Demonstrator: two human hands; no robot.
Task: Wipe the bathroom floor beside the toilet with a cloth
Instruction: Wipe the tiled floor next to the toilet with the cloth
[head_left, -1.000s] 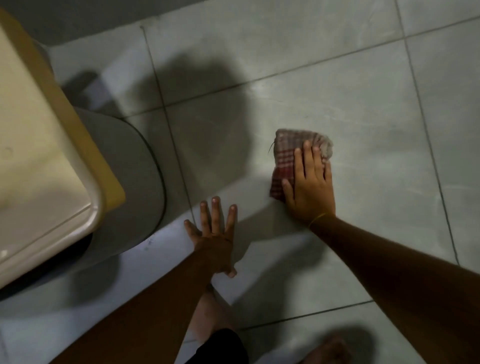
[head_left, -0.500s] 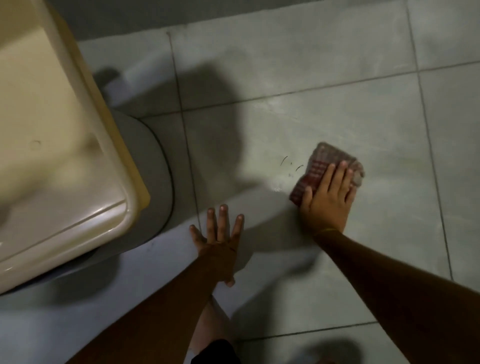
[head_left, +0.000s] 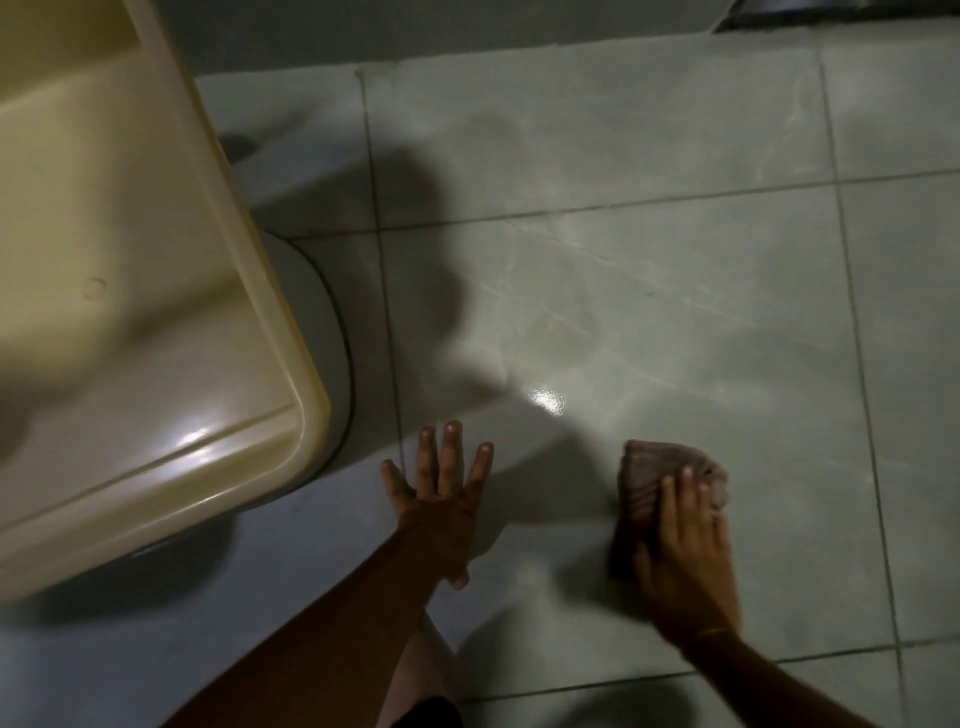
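Pressing down, the right hand lays straight fingers on the folded red-checked fabric cloth, on grey floor tiles well right of the cream plastic toilet. Soft and light, it likely bunches; palm its middle. Left hand, fingers spread, braces nearer the toilet, closed on top, contents hidden.

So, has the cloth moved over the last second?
Yes. The cloth under the right hand has slid back toward the person, now much closer to the near grout line.
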